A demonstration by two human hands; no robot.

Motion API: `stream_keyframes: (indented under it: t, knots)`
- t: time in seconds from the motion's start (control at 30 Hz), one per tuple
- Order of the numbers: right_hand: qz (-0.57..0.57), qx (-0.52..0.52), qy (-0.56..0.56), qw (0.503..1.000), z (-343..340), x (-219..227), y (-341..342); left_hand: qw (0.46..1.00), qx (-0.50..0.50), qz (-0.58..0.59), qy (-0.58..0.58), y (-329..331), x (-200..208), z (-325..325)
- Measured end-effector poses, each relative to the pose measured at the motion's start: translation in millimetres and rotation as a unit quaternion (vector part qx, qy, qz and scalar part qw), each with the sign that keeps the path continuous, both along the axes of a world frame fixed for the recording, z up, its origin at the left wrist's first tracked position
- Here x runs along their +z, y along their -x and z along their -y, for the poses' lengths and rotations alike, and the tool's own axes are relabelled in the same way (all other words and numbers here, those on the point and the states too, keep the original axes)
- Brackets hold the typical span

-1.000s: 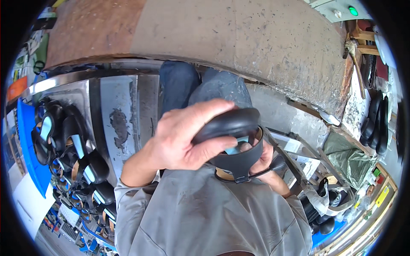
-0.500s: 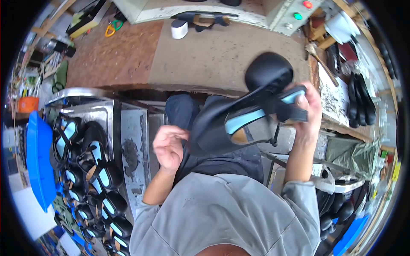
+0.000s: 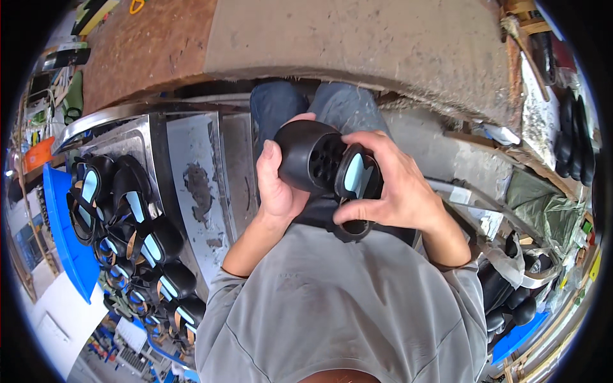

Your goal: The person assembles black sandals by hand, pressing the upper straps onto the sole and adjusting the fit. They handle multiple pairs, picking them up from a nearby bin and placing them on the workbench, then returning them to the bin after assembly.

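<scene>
My left hand (image 3: 280,185) is wrapped round a chunky, rounded black piece (image 3: 297,150), like a shoe heel, with several holes in its end face. That face points right, toward a black sandal (image 3: 359,176) with a light-blue insole. Around the sandal's back end curl the fingers and thumb of my right hand (image 3: 412,195). Heel piece and sandal are close together over my lap; whether they are joined I cannot tell. The sandal's front part is mostly hidden below my hands.
Several black sandals with blue insoles (image 3: 153,246) are piled at the left, beside a blue tray (image 3: 67,236). The worktable (image 3: 351,38) spans the far side. At the right, a metal bar (image 3: 472,195) and dark green plastic (image 3: 539,198) are near my forearm.
The sandal has come down and nearer to my body and has been turned. My left hand, empty before, has closed round the rounded black piece. The view has tilted lower.
</scene>
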State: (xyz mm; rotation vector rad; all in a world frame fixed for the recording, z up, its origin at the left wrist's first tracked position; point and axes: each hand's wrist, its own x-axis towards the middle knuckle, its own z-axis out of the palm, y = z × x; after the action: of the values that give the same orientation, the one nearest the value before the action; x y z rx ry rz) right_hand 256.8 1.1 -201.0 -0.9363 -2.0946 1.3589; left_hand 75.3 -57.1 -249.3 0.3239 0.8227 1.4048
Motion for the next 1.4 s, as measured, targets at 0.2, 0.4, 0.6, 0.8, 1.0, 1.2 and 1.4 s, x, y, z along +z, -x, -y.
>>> stream_keyframes:
  t: [0.2,0.4,0.6,0.8,1.0,1.2,1.4]
  knots:
    - [-0.136,-0.139,-0.152,0.969,23.3,-37.0,-3.4,0.999,0.024,-0.026,0.026,1.5,9.5,-2.0]
    - [-0.114,-0.117,-0.179,0.970,22.2,-31.0,-2.5,0.990,-0.008,-0.138,0.009,-5.0,18.6,-3.8]
    - [-0.111,-0.101,-0.195,0.969,19.8,-31.4,-5.4,0.982,-0.042,-0.184,0.001,-10.1,22.5,-2.3]
    - [-0.107,-0.089,-0.182,0.973,18.6,-29.8,-8.4,0.982,-0.040,-0.186,0.020,-13.3,25.3,-4.0]
    - [-0.117,-0.087,-0.180,0.973,17.1,-32.0,-8.6,0.976,-0.056,-0.210,0.025,-12.7,27.2,-6.3]
    - [-0.123,-0.091,-0.178,0.972,15.7,-33.7,-8.2,0.972,-0.068,-0.223,0.026,-11.2,27.7,-7.1]
    - [-0.108,-0.086,-0.175,0.975,15.7,-30.6,-9.2,0.964,-0.074,-0.256,0.026,-8.8,30.3,-3.1]
